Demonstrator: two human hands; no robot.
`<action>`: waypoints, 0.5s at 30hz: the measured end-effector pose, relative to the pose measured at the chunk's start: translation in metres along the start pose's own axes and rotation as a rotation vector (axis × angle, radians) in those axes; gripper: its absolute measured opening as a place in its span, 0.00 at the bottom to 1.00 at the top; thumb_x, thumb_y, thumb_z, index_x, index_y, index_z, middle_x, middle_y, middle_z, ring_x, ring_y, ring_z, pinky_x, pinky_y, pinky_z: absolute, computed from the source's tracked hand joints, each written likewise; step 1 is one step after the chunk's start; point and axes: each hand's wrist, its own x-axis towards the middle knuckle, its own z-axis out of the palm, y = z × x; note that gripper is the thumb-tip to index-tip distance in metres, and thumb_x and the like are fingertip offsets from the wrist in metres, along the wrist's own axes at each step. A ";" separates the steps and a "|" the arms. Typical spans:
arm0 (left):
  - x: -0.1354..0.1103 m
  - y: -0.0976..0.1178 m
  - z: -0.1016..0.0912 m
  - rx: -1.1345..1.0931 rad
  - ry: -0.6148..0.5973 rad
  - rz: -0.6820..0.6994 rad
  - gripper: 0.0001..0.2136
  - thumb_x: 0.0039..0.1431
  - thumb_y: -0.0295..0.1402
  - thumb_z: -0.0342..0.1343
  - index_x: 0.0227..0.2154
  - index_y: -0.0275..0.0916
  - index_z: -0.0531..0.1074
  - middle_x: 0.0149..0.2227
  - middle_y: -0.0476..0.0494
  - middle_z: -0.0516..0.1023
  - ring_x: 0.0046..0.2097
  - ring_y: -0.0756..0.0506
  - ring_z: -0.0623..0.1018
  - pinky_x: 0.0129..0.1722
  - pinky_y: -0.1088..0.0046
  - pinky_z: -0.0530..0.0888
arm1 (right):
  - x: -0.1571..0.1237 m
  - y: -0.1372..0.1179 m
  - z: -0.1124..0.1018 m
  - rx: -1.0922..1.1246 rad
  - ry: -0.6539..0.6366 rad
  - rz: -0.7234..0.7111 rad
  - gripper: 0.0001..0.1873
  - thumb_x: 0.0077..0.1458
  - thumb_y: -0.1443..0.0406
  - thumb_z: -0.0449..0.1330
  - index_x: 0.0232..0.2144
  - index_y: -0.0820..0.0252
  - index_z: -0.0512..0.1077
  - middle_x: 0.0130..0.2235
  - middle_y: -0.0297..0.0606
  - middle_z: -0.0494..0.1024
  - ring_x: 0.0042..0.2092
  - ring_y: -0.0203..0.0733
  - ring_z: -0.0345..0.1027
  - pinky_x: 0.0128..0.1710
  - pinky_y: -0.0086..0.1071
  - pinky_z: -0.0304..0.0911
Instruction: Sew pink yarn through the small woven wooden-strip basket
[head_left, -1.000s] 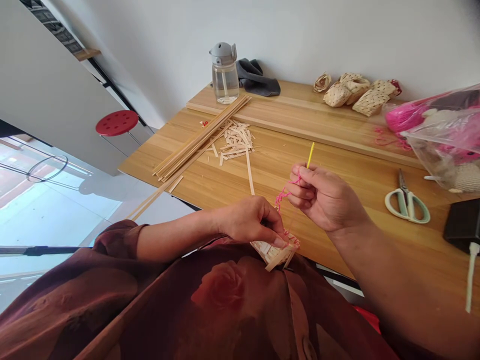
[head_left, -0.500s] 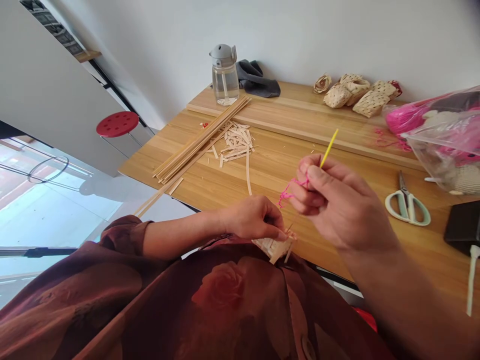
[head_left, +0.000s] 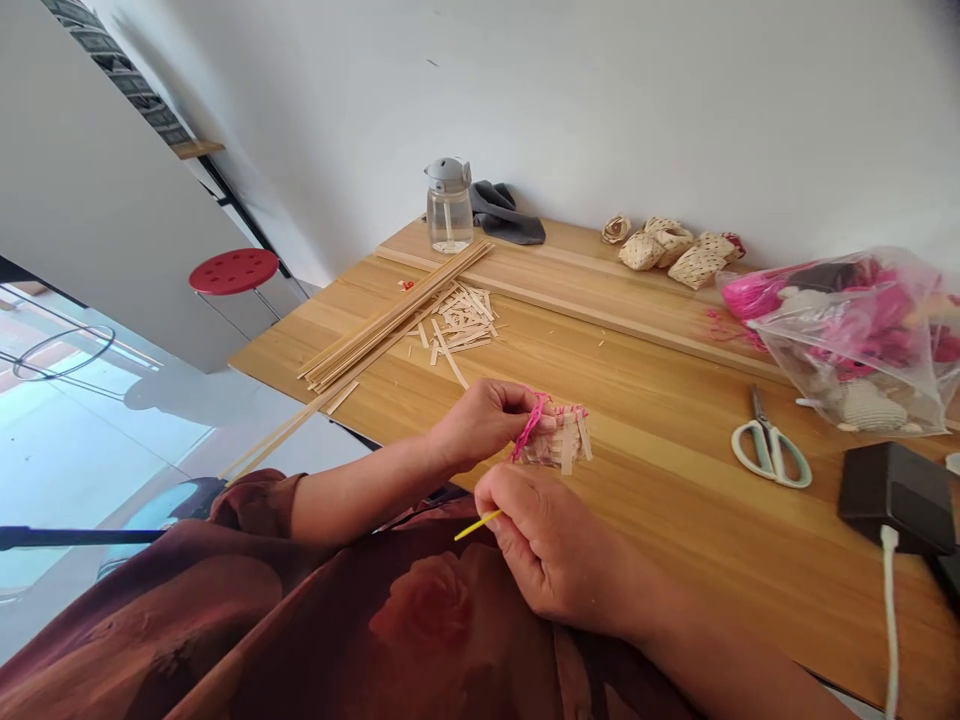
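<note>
My left hand (head_left: 480, 425) pinches a small woven piece of pale strips (head_left: 564, 440) near the table's front edge. Pink stitches run along the top of this piece, and short strip ends hang from it. A strand of pink yarn (head_left: 529, 425) loops over my left fingertips. Just in front and to the right, my right hand (head_left: 551, 535) is closed around a thin yellow needle (head_left: 477, 525), whose end sticks out to the left. Its fingers hide the rest of the needle.
Long thin wood strips (head_left: 397, 318) lie at the left beside a heap of cut strips (head_left: 463, 322). Scissors (head_left: 769, 450), a black box (head_left: 892, 495) and a plastic bag of pink yarn (head_left: 840, 330) are on the right. Woven pieces (head_left: 660, 245) and a water bottle (head_left: 450, 210) stand along the wall.
My right hand has come down and left from its raised position, and the yellow needle now points left instead of up. My left hand has lifted the woven piece farther over the table.
</note>
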 end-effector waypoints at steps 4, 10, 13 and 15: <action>-0.001 -0.002 0.001 0.102 0.015 0.043 0.18 0.43 0.43 0.76 0.25 0.34 0.78 0.25 0.48 0.77 0.28 0.52 0.73 0.28 0.78 0.69 | 0.002 0.002 0.007 -0.050 0.004 -0.035 0.06 0.66 0.73 0.51 0.36 0.58 0.63 0.35 0.34 0.71 0.35 0.36 0.61 0.36 0.32 0.58; 0.009 -0.006 -0.019 0.320 0.215 0.262 0.12 0.47 0.39 0.71 0.23 0.34 0.79 0.21 0.51 0.73 0.25 0.55 0.66 0.24 0.80 0.61 | -0.007 -0.014 -0.005 -0.287 0.205 -0.086 0.10 0.65 0.73 0.54 0.46 0.60 0.70 0.42 0.41 0.77 0.48 0.46 0.65 0.54 0.43 0.62; 0.009 0.000 -0.038 0.388 0.317 0.331 0.13 0.51 0.41 0.69 0.27 0.35 0.81 0.23 0.49 0.77 0.24 0.53 0.71 0.24 0.78 0.65 | -0.032 -0.019 -0.031 -0.257 0.382 -0.025 0.13 0.66 0.74 0.55 0.49 0.57 0.72 0.43 0.38 0.78 0.50 0.42 0.70 0.53 0.38 0.65; 0.004 0.007 -0.049 0.446 0.396 0.386 0.13 0.54 0.43 0.68 0.29 0.36 0.82 0.26 0.46 0.81 0.26 0.51 0.76 0.26 0.77 0.69 | -0.059 -0.011 -0.051 -0.254 0.537 0.155 0.12 0.68 0.70 0.57 0.50 0.53 0.75 0.43 0.36 0.80 0.45 0.38 0.74 0.46 0.33 0.69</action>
